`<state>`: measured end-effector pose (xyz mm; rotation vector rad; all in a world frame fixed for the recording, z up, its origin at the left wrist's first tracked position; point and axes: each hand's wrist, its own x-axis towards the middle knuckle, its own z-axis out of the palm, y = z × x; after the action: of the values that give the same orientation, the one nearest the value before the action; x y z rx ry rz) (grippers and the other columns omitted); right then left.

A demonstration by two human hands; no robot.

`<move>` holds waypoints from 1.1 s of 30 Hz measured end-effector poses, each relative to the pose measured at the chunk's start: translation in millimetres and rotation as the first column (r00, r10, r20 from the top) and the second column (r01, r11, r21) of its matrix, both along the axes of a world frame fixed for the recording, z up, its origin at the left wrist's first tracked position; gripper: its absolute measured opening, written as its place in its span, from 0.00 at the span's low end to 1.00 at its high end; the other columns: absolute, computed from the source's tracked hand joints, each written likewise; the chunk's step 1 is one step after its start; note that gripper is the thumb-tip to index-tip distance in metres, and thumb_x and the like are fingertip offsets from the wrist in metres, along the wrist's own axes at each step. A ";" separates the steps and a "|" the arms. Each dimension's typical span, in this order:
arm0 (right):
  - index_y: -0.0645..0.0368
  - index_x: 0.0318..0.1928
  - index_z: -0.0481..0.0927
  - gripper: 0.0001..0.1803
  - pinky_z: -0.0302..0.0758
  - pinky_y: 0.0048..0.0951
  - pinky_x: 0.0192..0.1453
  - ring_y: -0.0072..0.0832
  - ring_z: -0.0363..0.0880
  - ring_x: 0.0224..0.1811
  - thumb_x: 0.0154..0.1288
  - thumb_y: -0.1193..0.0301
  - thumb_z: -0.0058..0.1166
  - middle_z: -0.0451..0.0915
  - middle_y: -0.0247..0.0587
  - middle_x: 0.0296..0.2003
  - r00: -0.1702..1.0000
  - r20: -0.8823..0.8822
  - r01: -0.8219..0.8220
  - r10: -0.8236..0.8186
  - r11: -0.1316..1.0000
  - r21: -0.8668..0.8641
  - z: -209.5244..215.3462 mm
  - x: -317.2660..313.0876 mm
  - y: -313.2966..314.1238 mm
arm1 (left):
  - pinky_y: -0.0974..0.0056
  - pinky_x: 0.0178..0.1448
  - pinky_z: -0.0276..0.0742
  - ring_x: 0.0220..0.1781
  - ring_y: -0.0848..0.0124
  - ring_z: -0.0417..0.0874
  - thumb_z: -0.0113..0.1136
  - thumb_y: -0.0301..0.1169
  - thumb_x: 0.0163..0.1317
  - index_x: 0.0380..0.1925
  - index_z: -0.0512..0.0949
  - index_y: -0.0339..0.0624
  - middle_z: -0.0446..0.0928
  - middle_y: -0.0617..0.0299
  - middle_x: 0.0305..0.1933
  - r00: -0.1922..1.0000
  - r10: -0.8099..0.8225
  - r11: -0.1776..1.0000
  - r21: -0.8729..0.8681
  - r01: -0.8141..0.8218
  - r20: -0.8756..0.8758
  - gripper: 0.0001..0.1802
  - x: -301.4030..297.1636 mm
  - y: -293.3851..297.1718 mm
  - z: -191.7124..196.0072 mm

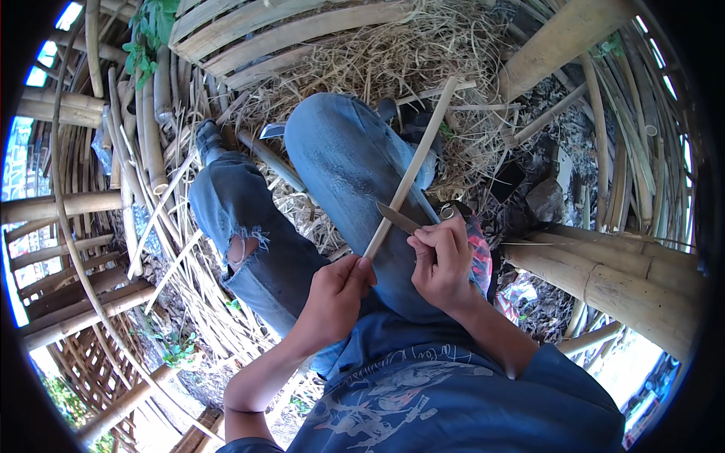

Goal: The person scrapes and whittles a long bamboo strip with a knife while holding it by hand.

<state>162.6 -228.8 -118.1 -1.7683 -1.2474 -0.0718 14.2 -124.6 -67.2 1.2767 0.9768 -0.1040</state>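
A long pale bamboo strip (pixel 414 167) slants up and to the right across my bent leg in blue jeans. My left hand (pixel 337 296) is closed around its near end. In my right hand (pixel 444 264) I grip a knife (pixel 399 218), its short dark blade pointing left. The blade's tip lies across the strip, a little beyond my left hand; whether it cuts into the wood I cannot tell. The knife's handle is mostly hidden by my fingers.
Curled shavings (pixel 430 53) are heaped beyond my knees. Thick bamboo poles (pixel 604 279) stand at the right, and thin bamboo sticks (pixel 177 257) lie along the left. A slatted bamboo panel (pixel 279 38) is at the far side. Dark stones (pixel 545 200) sit right of my leg.
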 end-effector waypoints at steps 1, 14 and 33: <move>0.63 0.32 0.72 0.08 0.74 0.26 0.21 0.32 0.78 0.25 0.56 0.80 0.60 0.71 0.41 0.28 1.000 0.001 0.006 -0.006 1.000 -0.013 -0.9 0.3 0.6 | 0.74 0.20 0.51 0.17 0.84 0.58 0.42 0.36 0.73 0.27 0.72 0.37 0.62 0.72 0.17 1.000 0.027 0.998 -0.053 -0.027 0.010 0.18 0.3 0.3 0.5; 0.63 0.29 0.71 0.09 0.71 0.24 0.19 0.29 0.75 0.22 0.54 0.82 0.60 0.68 0.39 0.26 0.997 0.026 0.068 -0.066 0.997 -0.047 -3.3 -4.8 3.2 | 0.74 0.20 0.51 0.16 0.83 0.58 0.43 0.37 0.73 0.27 0.72 0.37 0.62 0.71 0.16 0.984 0.123 0.932 -0.327 -0.159 -0.128 0.18 -32.5 -11.7 24.5; 0.60 0.26 0.71 0.10 0.69 0.25 0.18 0.28 0.74 0.21 0.52 0.81 0.60 0.67 0.37 0.27 0.992 0.083 0.102 -0.098 0.993 -0.052 -5.0 -9.1 2.2 | 0.73 0.23 0.51 0.16 0.83 0.57 0.47 0.36 0.71 0.26 0.75 0.35 0.62 0.71 0.14 0.883 0.213 0.909 -0.247 -0.336 -0.418 0.18 -108.2 -65.9 68.4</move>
<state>153.5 -226.7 -123.1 -1.8927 -1.2274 -0.1681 -94.0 -190.5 1.3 0.8225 1.4126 -0.2826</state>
